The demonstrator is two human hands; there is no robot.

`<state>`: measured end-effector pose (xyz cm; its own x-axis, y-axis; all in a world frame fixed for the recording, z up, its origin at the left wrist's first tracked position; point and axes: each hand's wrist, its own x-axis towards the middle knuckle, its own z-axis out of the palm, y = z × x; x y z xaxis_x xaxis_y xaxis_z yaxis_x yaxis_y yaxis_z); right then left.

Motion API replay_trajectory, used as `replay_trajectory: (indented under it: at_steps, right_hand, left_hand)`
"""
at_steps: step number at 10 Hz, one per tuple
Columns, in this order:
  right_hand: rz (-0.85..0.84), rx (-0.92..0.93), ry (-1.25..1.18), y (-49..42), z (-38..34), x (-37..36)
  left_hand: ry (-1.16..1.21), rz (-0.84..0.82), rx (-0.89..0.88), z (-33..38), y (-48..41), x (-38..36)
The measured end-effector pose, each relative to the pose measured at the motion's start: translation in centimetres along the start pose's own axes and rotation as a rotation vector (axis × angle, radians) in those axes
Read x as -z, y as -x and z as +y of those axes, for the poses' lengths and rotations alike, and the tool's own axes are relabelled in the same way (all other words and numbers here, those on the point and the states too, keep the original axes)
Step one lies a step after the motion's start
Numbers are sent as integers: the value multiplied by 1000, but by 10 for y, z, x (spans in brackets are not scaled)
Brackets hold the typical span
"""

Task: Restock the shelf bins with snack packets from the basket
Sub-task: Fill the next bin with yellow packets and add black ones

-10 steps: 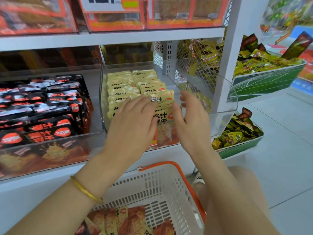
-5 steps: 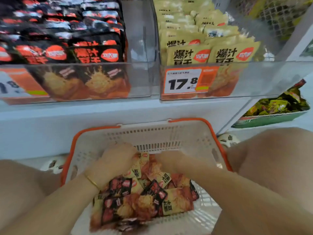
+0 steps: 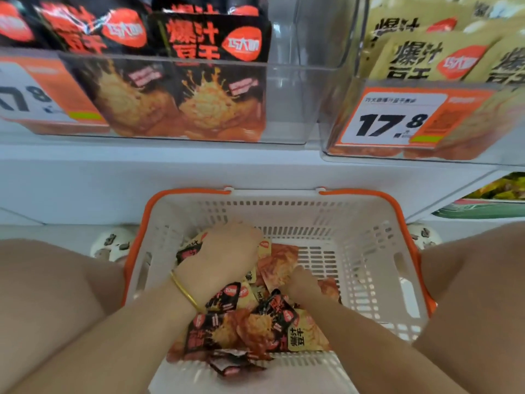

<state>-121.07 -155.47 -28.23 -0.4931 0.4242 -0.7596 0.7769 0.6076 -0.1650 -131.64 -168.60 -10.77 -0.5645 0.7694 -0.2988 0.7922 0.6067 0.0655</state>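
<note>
Head view looks down between 2 bare knees onto a white basket [image 3: 369,223] with an orange rim, set on a pale floor against the foot of a white shelf unit [image 3: 170,172]. Both forearms reach into it, and a thin gold bangle [image 3: 184,291] sits on the left wrist. Loose snack packets [image 3: 255,328], black ones and beige ones mixed, lie heaped under and nearer than the hands, leaving the slotted basket floor bare to the right of the right hand.

The 2 hands are apart. The left hand [image 3: 227,251] is knuckles up, its fingers curled down around a bunch of packets whose edges stick out on both sides of it. The right hand [image 3: 301,282] is dug in under an orange-printed packet; its fingers are buried, so I cannot tell how they lie or whether they hold anything.

A patterned shoe [image 3: 113,243] shows beyond the left knee, and part of another [image 3: 423,237] beyond the right.

Above and beyond the hands, 2 clear bins stand on the shelf. The left bin [image 3: 284,103] holds upright black packets [image 3: 216,81] and is cut off at the left edge, with an empty gap at its right end. The right bin [image 3: 332,81] holds beige packets [image 3: 431,58], blurred, behind a price tag [image 3: 397,118] reading 17.8. A green tray [image 3: 483,211] sits low, far right of the right hand, its contents too blurred to name.
</note>
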Motion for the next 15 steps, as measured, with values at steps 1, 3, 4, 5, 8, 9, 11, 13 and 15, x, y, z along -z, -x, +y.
replay_trajectory:
  at_steps: [1,3,4,5,8,9,11,13,15]
  right_hand:
    - [-65,18,16,2,0,2]
    - [-47,-19,-227,-9,3,-18]
    - [-38,-7,-358,-57,16,-52]
    - [-24,-29,-431,-18,-5,-25]
    - [100,176,-336,35,-28,32]
    - [107,403,-135,72,-40,90]
    - [290,649,-169,169,-30,193]
    - [252,697,-1463,243,26,239]
    - [312,883,-1456,288,42,284]
  left_hand:
    - [50,-22,-9,5,3,1]
    - [85,6,-30,2,8,-5]
    - [87,-20,-14,4,12,1]
    - [109,-10,-47,6,11,-1]
    - [115,-36,-30,10,6,3]
    - [123,-13,-46,16,0,15]
    - [398,4,-111,32,4,72]
    - [841,278,-171,65,23,171]
    - [946,520,-270,127,16,253]
